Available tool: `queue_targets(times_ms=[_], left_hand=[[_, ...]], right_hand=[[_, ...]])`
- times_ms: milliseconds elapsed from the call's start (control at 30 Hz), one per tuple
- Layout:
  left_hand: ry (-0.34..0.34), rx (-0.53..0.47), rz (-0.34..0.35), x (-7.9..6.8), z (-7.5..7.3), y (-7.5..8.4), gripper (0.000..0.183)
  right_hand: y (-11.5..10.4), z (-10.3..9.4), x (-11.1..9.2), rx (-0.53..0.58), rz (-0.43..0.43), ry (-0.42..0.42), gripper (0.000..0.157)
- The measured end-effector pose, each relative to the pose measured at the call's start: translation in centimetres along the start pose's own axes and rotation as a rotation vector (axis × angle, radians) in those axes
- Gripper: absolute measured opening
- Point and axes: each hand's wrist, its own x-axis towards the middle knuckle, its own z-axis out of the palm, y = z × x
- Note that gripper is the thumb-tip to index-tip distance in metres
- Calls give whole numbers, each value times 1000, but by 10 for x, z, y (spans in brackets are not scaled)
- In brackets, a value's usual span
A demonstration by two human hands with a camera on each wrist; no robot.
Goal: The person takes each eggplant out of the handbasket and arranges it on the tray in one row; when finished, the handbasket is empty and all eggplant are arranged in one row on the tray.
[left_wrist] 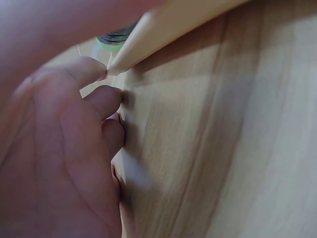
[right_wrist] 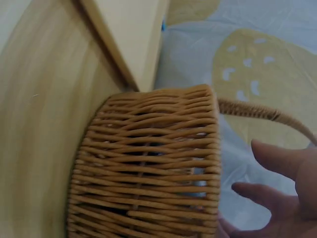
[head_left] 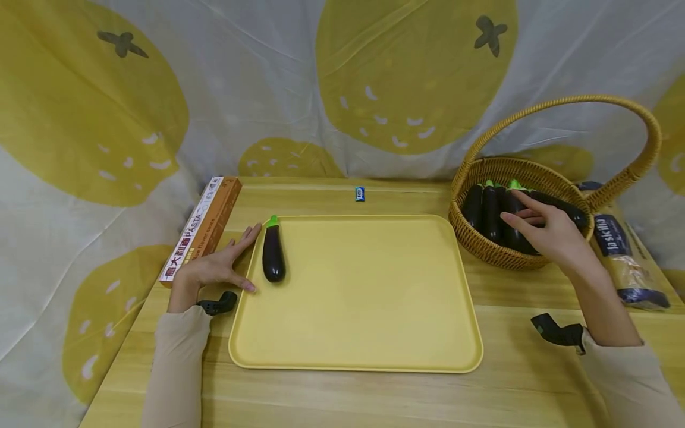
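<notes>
A glossy eggplant (head_left: 274, 255) with a green cap lies at the left end of the yellow tray (head_left: 364, 297). My left hand (head_left: 222, 266) rests at the tray's left edge, fingers spread, index fingertip right at the rim. The left wrist view shows its other fingertips (left_wrist: 115, 136) down by the wooden tabletop. Over at the right, my right hand (head_left: 553, 235) is above the wicker basket (head_left: 495, 246), thumb and fingers apart over a dark eggplant (head_left: 512, 223). Several more eggplants lie in the basket. From the right wrist, the basket's woven wall (right_wrist: 148, 163) hides them.
A pasta box (head_left: 203, 229) lies left of the tray, beside my left hand. Behind the tray is a small blue-green packet (head_left: 360, 194). A pasta bag (head_left: 623, 255) lies right of the basket. The basket's tall handle (head_left: 567, 100) arches above it, near the patterned curtain (head_left: 278, 77).
</notes>
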Motion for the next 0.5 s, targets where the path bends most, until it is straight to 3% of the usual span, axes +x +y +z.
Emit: queue_targets(times_ms=[200,500], left_hand=[[6,-16,-5,-1,0,-1,140],[3,-16,9,0,0,-3,139]], right_hand=[[13,5,3,-114,-42,138,68],[15,15,9,-211,1,125,68]])
